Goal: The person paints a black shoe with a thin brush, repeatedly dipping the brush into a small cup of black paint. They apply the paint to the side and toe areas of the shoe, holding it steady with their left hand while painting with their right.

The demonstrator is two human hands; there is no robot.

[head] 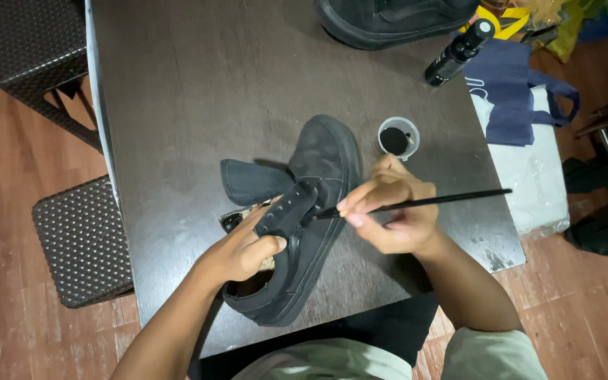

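A black canvas shoe (314, 211) lies on the dark wooden table (191, 84), toe pointing away, tongue pulled out to the left. My left hand (244, 250) grips the shoe at its opening, fingers inside and thumb over the eyelet strip. My right hand (392, 214) holds a thin black paintbrush (431, 202) like a pen, its tip touching the shoe's side near the eyelets. A small clear cup of black liquid (397, 138) stands just beyond the right hand.
A second black shoe (388, 21) rests at the table's far edge, with a black spray bottle (459, 53) lying beside it. A navy cloth bag (511, 91) and white plastic hang off the right edge. Two dark woven stools (82, 243) stand to the left on the wooden floor.
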